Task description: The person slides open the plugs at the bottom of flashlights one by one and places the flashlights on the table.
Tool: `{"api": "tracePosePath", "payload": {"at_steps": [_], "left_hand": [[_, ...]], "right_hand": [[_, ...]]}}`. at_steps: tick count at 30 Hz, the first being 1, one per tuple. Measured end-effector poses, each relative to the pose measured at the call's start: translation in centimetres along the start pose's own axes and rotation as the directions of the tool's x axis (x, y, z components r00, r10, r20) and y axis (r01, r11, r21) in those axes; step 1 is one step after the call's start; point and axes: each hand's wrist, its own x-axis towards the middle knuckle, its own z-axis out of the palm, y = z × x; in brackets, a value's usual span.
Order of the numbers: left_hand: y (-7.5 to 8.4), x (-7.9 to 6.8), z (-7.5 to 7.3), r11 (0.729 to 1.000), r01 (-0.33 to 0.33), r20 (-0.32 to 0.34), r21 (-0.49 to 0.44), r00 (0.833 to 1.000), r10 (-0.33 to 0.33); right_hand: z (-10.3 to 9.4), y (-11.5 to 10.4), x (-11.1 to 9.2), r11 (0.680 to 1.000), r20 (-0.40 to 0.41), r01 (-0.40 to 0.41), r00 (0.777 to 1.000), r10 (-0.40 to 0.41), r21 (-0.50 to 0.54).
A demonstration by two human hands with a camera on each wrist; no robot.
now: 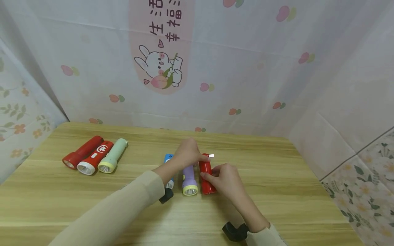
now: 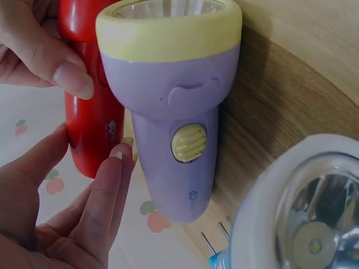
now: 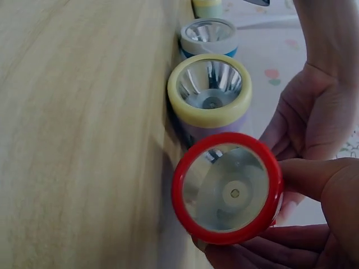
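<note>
Both hands hold a red flashlight (image 1: 205,171) that lies lengthwise on the table, its lens toward the near side. My left hand (image 1: 188,152) pinches its far tail end between thumb and fingers. Nearer the head, my right hand (image 1: 227,176) grips the barrel; in the right wrist view the thumb and fingers (image 3: 303,176) close round behind the red rim. Just left of it lies a purple flashlight (image 2: 174,117) with a yellow head and switch, apart from the fingers. A blue flashlight (image 1: 168,158) with a white head is partly hidden under my left forearm.
At the table's left, three flashlights lie side by side: a dark red one (image 1: 84,152), a red one with a white head (image 1: 97,159) and a mint green one (image 1: 114,155). A printed curtain (image 1: 246,68) hangs behind the wooden table (image 1: 264,191).
</note>
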Motion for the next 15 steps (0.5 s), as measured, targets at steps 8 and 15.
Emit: {"api": "tracePosePath", "payload": {"at_steps": [8,15], "left_hand": [[0.59,-0.04,0.48,0.993,0.032,-0.031,0.116,0.999,-0.029],[0.60,0.19,0.95,0.988,0.033,-0.047,0.148,0.999,-0.026]], "right_hand": [[0.53,0.38,0.01,0.999,0.019,-0.008,1.000,0.009,-0.043],[1.02,0.64,-0.04,0.997,0.010,0.007,1.000,-0.006,-0.075]]}}
